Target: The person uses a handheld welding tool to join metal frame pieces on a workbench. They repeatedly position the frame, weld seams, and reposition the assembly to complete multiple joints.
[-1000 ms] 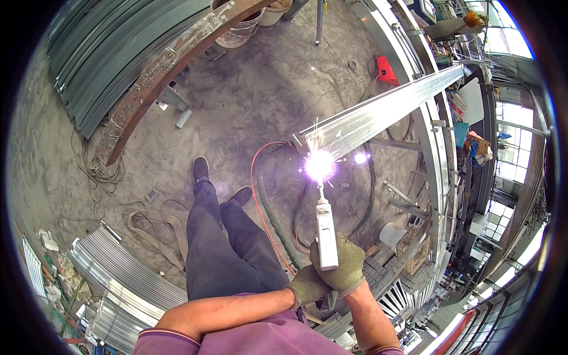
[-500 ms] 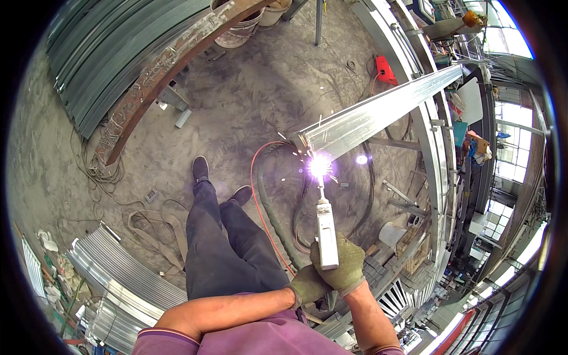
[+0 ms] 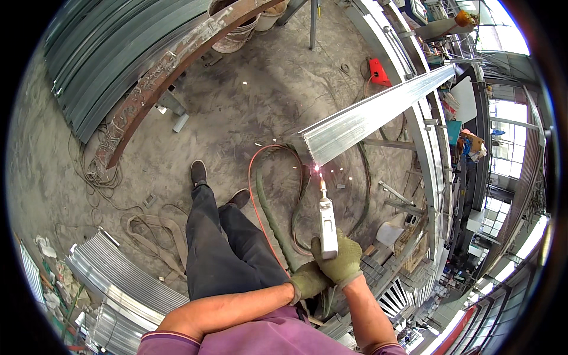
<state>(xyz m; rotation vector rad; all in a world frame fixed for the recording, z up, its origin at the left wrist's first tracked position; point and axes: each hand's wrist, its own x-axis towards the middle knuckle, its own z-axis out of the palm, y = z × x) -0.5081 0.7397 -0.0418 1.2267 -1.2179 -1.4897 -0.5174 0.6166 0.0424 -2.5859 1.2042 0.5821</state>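
My right hand (image 3: 342,258), in a green knit glove, is wrapped around a white welding torch (image 3: 327,228). The torch points away from me, its thin copper-coloured nozzle just short of the near corner of a long silvery metal beam (image 3: 378,112). A small pinkish glow sits at that corner, with a few sparks scattered around it. My left hand (image 3: 309,281), gloved alike, is closed and pressed against the right hand near its wrist. Its fingertips are hidden behind the right hand, so what it grips does not show.
The beam's far part rests on a metal frame (image 3: 421,127). An orange-red hose (image 3: 251,195) and dark hoses loop across the floor near my feet. A rusty beam (image 3: 142,97), green metal sheets (image 3: 112,53) and buckets (image 3: 234,38) stand at far left; ribbed metal profiles (image 3: 121,266) lie nearer.
The bright white-violet flare at the beam's corner has shrunk to a small pink glow, with fewer sparks. The torch has shifted slightly, its nozzle now showing apart from the beam.
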